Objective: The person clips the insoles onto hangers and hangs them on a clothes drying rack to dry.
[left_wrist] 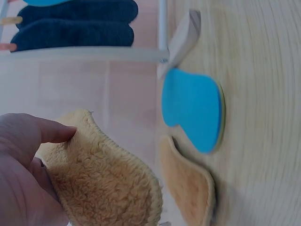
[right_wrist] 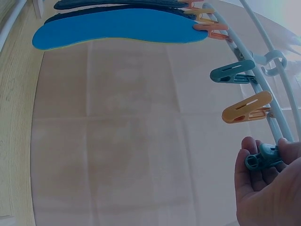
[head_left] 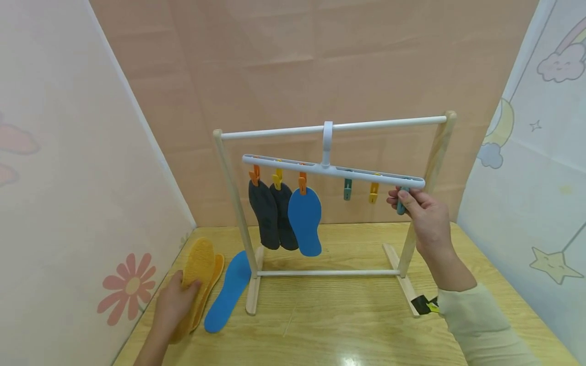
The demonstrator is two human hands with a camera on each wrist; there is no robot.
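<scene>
I see my left hand (head_left: 176, 300) at the near left of the table (head_left: 329, 325), fingers curled round a fuzzy yellow insole (head_left: 198, 264), lifting it off a second yellow insole (left_wrist: 188, 186) lying flat beneath. A blue insole (head_left: 229, 290) lies just beside them. Well apart, my right hand (head_left: 423, 216) is up at the right end of the hanger (head_left: 334, 170), pinching a teal clip (right_wrist: 261, 157). Two dark insoles (head_left: 272, 213) and another blue one (head_left: 305, 218) hang clipped at the left.

Left hand (head_left: 176, 300) covers the lower part of the yellow fleece insole (head_left: 198, 269). Second yellow insole (head_left: 214, 277) lies mostly beneath it. Right hand (head_left: 423, 213) hides most of the teal clip (head_left: 401, 203).
</scene>
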